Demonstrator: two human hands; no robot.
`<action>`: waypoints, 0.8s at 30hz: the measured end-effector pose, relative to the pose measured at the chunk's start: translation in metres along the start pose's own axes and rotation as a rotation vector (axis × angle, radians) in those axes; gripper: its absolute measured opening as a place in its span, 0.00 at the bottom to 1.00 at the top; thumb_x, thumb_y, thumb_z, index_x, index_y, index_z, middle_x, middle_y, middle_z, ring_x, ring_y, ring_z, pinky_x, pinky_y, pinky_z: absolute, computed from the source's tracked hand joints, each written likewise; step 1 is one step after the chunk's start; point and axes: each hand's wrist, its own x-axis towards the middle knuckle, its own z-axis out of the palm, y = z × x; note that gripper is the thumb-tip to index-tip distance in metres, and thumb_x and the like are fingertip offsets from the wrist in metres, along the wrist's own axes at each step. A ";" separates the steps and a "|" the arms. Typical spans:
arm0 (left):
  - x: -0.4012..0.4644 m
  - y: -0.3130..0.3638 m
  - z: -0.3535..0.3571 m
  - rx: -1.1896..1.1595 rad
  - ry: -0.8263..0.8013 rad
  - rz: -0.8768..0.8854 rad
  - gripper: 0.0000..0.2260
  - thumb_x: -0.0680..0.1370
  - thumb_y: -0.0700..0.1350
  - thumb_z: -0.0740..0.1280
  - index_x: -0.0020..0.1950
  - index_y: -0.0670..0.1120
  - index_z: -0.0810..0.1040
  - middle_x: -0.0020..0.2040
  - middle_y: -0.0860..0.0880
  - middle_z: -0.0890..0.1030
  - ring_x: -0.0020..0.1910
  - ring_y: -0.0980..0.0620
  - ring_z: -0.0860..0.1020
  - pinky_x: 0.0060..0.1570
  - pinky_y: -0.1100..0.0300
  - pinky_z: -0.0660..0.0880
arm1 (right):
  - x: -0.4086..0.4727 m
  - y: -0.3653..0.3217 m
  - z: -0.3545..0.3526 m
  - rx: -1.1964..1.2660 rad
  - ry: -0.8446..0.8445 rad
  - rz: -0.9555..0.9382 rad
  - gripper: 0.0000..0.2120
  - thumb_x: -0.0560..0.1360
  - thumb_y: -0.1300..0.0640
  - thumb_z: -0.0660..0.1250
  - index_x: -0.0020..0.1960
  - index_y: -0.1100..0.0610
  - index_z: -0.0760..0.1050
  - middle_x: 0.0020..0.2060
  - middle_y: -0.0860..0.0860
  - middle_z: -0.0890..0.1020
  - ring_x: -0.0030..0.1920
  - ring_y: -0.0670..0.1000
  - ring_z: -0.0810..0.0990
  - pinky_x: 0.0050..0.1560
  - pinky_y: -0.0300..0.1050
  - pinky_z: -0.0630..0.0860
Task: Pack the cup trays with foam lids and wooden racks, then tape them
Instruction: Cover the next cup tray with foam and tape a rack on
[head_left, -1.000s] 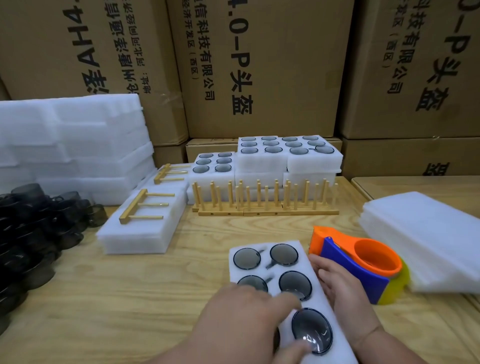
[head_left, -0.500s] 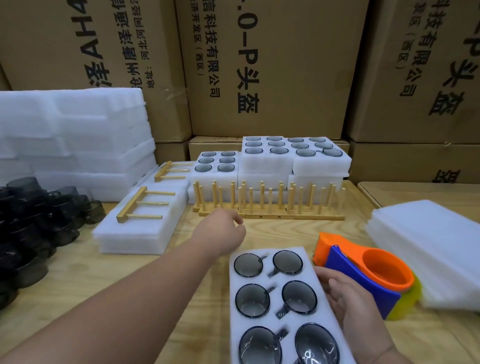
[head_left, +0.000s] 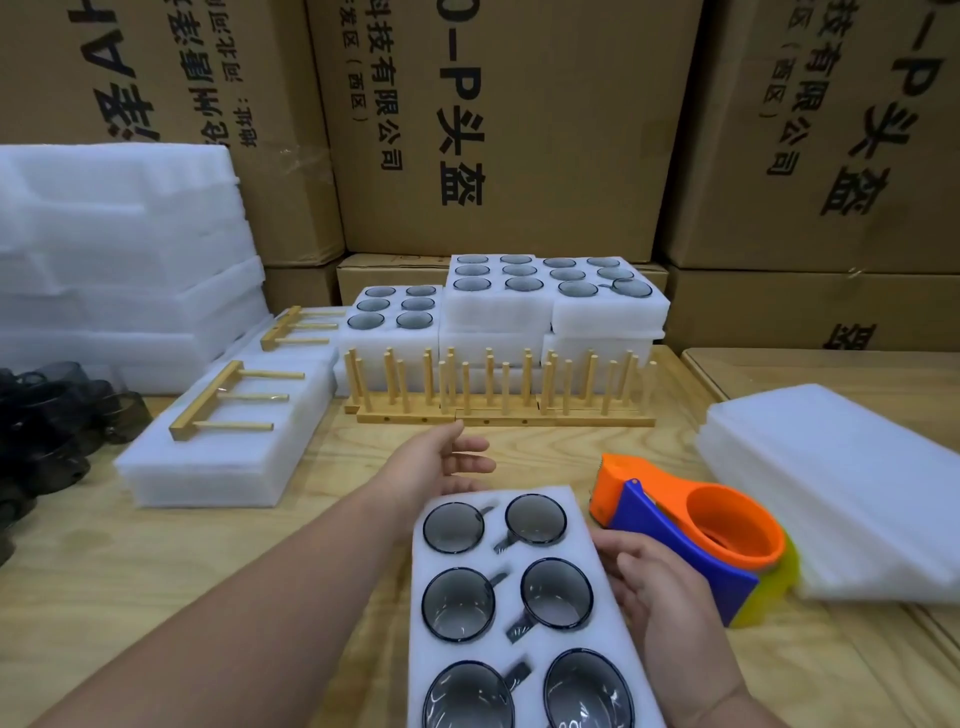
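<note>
The left hand (head_left: 441, 465) reaches out over the table (head_left: 156, 571) with fingers loosely spread and nothing in it, hovering between the near cup tray (head_left: 519, 613) and the row of upright wooden racks (head_left: 498, 389); its wrist slips behind the tray's far left corner. The right hand (head_left: 654, 587) presses against the tray's right side, fingers lying along the foam edge; whether the thumb hooks underneath is hidden by the foam. That tray sits at the table's near edge, six dark glass cups (head_left: 457, 603) seated in its holes, its closest end cut off by the bottom of the view. Just beside the right hand lies an orange and blue tape dispenser (head_left: 691, 535), its yellow end partly tucked against a stack of thin foam lids (head_left: 841, 488) by the right edge. Toward the left, a closed foam pack (head_left: 223, 441) carries a wooden rack (head_left: 228, 397) laid flat on top, and a second such pack behind it is mostly covered. Behind the upright racks, more filled trays (head_left: 550, 301) are stacked against cardboard boxes (head_left: 498, 124). A tall pile of foam (head_left: 119, 260) occupies the far left corner, and loose dark cups (head_left: 57, 415) crowd the left edge, blurred and partly out of view.
</note>
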 end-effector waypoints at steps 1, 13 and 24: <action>-0.001 -0.001 0.001 -0.028 0.010 0.006 0.18 0.85 0.54 0.59 0.54 0.41 0.81 0.41 0.43 0.85 0.33 0.45 0.82 0.40 0.52 0.78 | 0.001 0.002 -0.001 0.001 0.013 -0.005 0.15 0.76 0.63 0.59 0.48 0.57 0.85 0.47 0.64 0.86 0.48 0.61 0.86 0.48 0.54 0.78; -0.053 -0.047 -0.004 -0.452 0.342 0.366 0.11 0.84 0.43 0.59 0.47 0.43 0.78 0.37 0.46 0.80 0.39 0.49 0.78 0.45 0.55 0.76 | 0.000 0.002 -0.003 -0.035 0.043 -0.020 0.17 0.78 0.68 0.58 0.42 0.58 0.84 0.42 0.65 0.86 0.40 0.58 0.84 0.45 0.54 0.77; -0.096 -0.075 -0.021 0.358 0.385 0.539 0.06 0.83 0.49 0.62 0.49 0.55 0.78 0.34 0.52 0.80 0.32 0.51 0.75 0.37 0.50 0.73 | -0.011 -0.006 0.005 -0.072 0.080 0.003 0.17 0.79 0.70 0.59 0.41 0.58 0.83 0.44 0.65 0.85 0.44 0.61 0.81 0.51 0.61 0.77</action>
